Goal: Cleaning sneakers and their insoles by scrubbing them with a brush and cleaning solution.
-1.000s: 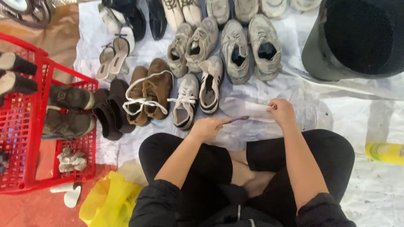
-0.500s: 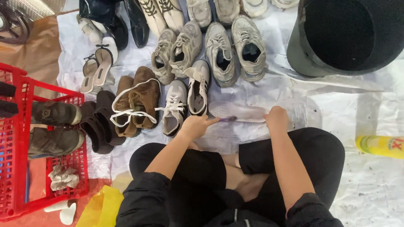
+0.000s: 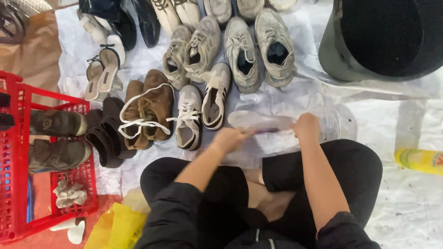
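Note:
A pale insole (image 3: 256, 121) lies flat on the white sheet (image 3: 323, 99) just in front of my crossed legs. My right hand (image 3: 306, 128) presses down on its right end. My left hand (image 3: 230, 139) is closed around a thin dark tool, likely a small brush (image 3: 266, 130), whose tip rests on the insole. A white sneaker pair (image 3: 200, 115) and a brown laced boot pair (image 3: 147, 110) stand just left of the insole.
Rows of grey sneakers (image 3: 240, 50), heeled sandals (image 3: 104, 69) and black boots (image 3: 104, 138) cover the sheet. A red basket (image 3: 14, 152) with dark shoes stands left. A dark bucket (image 3: 383, 39) is at top right, a yellow bottle (image 3: 420, 160) at right, a yellow bag (image 3: 115, 226) below.
My left hand has shifted slightly left along the insole with the tool. The view has drifted, so everything sits lower and further left in frame. My right hand stays on the insole.

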